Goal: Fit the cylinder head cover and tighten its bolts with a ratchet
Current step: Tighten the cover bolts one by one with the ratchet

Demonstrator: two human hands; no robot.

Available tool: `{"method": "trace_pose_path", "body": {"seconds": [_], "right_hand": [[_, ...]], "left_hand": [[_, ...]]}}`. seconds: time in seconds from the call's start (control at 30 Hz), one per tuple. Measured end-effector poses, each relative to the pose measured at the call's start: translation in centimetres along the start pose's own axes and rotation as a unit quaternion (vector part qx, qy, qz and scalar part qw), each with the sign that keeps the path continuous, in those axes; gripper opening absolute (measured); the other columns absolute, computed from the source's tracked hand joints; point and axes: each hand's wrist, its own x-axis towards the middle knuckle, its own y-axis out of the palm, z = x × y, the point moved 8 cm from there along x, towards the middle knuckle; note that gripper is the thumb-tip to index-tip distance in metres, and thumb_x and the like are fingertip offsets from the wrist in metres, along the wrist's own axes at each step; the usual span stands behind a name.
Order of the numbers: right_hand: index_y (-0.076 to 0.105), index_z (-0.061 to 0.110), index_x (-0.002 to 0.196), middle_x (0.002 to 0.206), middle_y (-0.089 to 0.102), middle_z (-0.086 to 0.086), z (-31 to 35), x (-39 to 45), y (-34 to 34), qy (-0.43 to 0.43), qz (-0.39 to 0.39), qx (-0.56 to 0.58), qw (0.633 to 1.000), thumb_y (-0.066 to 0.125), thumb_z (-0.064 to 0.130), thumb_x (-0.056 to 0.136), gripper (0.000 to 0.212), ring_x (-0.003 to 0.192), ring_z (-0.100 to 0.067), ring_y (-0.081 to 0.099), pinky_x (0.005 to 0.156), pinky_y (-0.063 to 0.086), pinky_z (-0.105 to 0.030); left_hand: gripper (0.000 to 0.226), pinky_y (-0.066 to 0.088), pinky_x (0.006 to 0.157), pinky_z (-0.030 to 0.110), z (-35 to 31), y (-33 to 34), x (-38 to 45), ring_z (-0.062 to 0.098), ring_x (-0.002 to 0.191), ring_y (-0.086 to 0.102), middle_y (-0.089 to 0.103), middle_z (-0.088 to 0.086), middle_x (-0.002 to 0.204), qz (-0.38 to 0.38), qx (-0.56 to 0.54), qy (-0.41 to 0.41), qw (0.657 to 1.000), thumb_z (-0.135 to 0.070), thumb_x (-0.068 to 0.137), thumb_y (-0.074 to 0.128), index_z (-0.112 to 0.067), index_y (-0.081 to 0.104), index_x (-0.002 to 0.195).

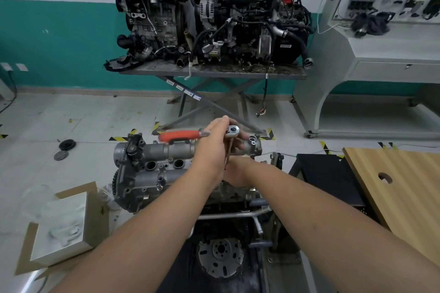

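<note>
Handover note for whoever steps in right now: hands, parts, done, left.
Left hand: holds the ratchet near its head, red handle pointing left.
Right hand: down at the base of the extension bar, mostly hidden behind the left hand; grip cannot be made out.
Cylinder head cover: seated on top of the engine on the stand.
Done: cover is on; ratchet with extension stands upright over a bolt spot on the cover's right part.
Left: tighten this bolt and check the rest; from this view, how tight each bolt is cannot be judged.
</note>
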Motion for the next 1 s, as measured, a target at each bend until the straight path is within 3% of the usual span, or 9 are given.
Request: {"method": "trace_pose_path", "body": {"seconds": [0.13, 0.27, 0.37, 0.5, 0.53, 0.6, 0.7, 0.87, 1.0], "right_hand": [[0.065, 0.026, 0.086, 0.089, 0.066, 0.004, -0.2, -0.3, -0.2, 0.013, 0.007, 0.028, 0.999, 0.041, 0.068, 0.076, 0.05, 0.086, -0.021, 0.062, 0.073, 0.049, -0.035], [0.059, 0.025, 0.07, 0.077, 0.061, 0.004, -0.2, -0.4, -0.6, 0.036, 0.024, 0.046, 0.998, 0.033, 0.08, 0.051, 0.064, 0.073, -0.015, 0.057, 0.06, 0.038, -0.031], [0.059, 0.023, 0.068, 0.074, 0.058, 0.004, 0.0, -0.6, -0.6, 0.015, 0.041, 0.047, 0.998, 0.049, 0.06, 0.077, 0.039, 0.079, -0.021, 0.059, 0.064, 0.044, -0.033], [0.067, 0.012, 0.1, 0.102, 0.066, -0.006, -1.0, -1.2, -2.5, 0.039, -0.017, 0.147, 0.988, 0.049, 0.018, 0.096, 0.02, 0.1, -0.028, 0.063, 0.088, 0.052, -0.038], [0.066, 0.007, 0.105, 0.107, 0.069, -0.012, -1.4, -1.6, -3.5, 0.057, -0.063, 0.299, 0.951, 0.047, 0.016, 0.098, 0.022, 0.104, -0.031, 0.064, 0.089, 0.049, -0.037], [0.065, 0.008, 0.101, 0.098, 0.073, -0.012, -1.8, -2.6, -4.4, 0.041, -0.094, 0.604, 0.79, 0.042, 0.02, 0.099, 0.026, 0.102, -0.03, 0.066, 0.089, 0.044, -0.04], [0.064, 0.011, 0.088, 0.087, 0.068, -0.007, -0.5, -4.3, -5.9, -0.081, -0.025, 0.821, 0.564, 0.046, 0.023, 0.081, 0.022, 0.094, -0.027, 0.059, 0.101, 0.037, -0.049], [0.056, 0.02, 0.122, 0.101, 0.064, -0.003, 1.3, -5.1, -6.2, -0.161, -0.038, 0.808, 0.565, 0.068, 0.017, 0.076, 0.048, 0.089, -0.02, 0.057, 0.091, 0.037, -0.041], [0.075, 0.028, 0.106, 0.103, 0.074, -0.002, 2.1, -4.8, -6.5, -0.167, -0.14, 0.759, 0.614, 0.064, 0.011, 0.089, 0.026, 0.089, -0.017, 0.065, 0.083, 0.044, -0.039]], "left_hand": [[0.016, 0.049, 0.048, 0.027, -0.4, -1.3, 0.8, 0.019, 0.047, 0.06, 0.066, 0.006, 0.06, -0.06, 0.022, -0.094, 0.993, -0.026, 0.099, 0.056, -0.013, 0.051, 0.091], [0.01, 0.054, 0.053, 0.031, -1.9, -1.1, 1.2, 0.022, 0.047, 0.062, 0.063, 0.004, 0.057, -0.006, 0.136, -0.165, 0.977, -0.021, 0.1, 0.054, -0.012, 0.051, 0.098], [0.01, 0.057, 0.066, 0.035, -2.4, -0.5, 1.0, 0.025, 0.054, 0.066, 0.062, 0.004, 0.057, 0.038, 0.196, -0.183, 0.962, -0.019, 0.099, 0.055, -0.009, 0.055, 0.101], [0.015, 0.055, 0.08, 0.044, -2.3, 0.2, 1.2, 0.027, 0.065, 0.067, 0.066, 0.007, 0.066, 0.078, 0.277, -0.208, 0.935, -0.02, 0.094, 0.062, -0.006, 0.063, 0.098], [0.02, 0.055, 0.076, 0.042, -2.7, 0.3, 1.5, 0.023, 0.064, 0.063, 0.066, 0.005, 0.067, 0.09, 0.337, -0.19, 0.918, -0.023, 0.092, 0.065, -0.004, 0.066, 0.095], [0.03, 0.045, 0.063, 0.033, -4.2, 0.9, 2.3, 0.013, 0.057, 0.052, 0.061, -0.003, 0.061, 0.114, 0.491, -0.11, 0.857, -0.037, 0.089, 0.067, -0.007, 0.072, 0.084], [0.032, 0.035, 0.05, 0.025, -5.9, 2.2, 2.8, 0.002, 0.042, 0.044, 0.059, -0.008, 0.051, 0.133, 0.613, 0.005, 0.779, -0.048, 0.087, 0.067, -0.02, 0.077, 0.075], [0.026, 0.049, 0.061, 0.026, -6.9, 3.4, 2.3, 0.006, 0.068, 0.064, 0.075, -0.014, 0.083, 0.181, 0.59, 0.127, 0.777, -0.033, 0.093, 0.063, -0.03, 0.073, 0.068], [0.034, 0.041, 0.056, 0.028, -7.4, -0.8, 1.2, 0.001, 0.062, 0.053, 0.057, -0.01, 0.065, -0.052, 0.474, 0.23, 0.849, -0.047, 0.099, 0.045, -0.025, 0.056, 0.075]]}}
